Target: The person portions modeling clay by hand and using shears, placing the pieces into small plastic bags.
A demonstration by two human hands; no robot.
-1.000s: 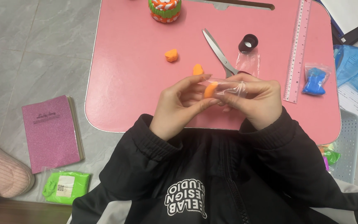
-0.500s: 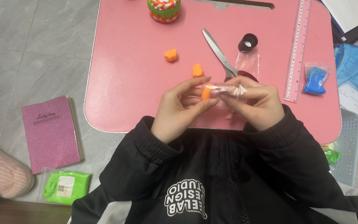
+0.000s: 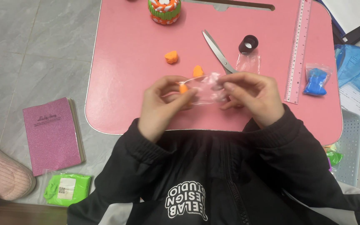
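Both hands stretch a crinkly clear plastic bag (image 3: 207,89) over the pink tray's (image 3: 117,83) near edge; left hand (image 3: 163,106) pinches soft orange clay (image 3: 183,88) against it, right hand (image 3: 253,98) grips the other end. Steel scissors (image 3: 217,52) lie just beyond.

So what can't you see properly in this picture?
Head view only:
- Orange clay piece: mostly hidden by the left hand; its shape is unclear.
- Clear plastic bag: partly covered by the right hand.
- Scissors: handles hidden behind the right hand.
- Striped pot: top cut off by the edge.
- Slipper: cut off at left.
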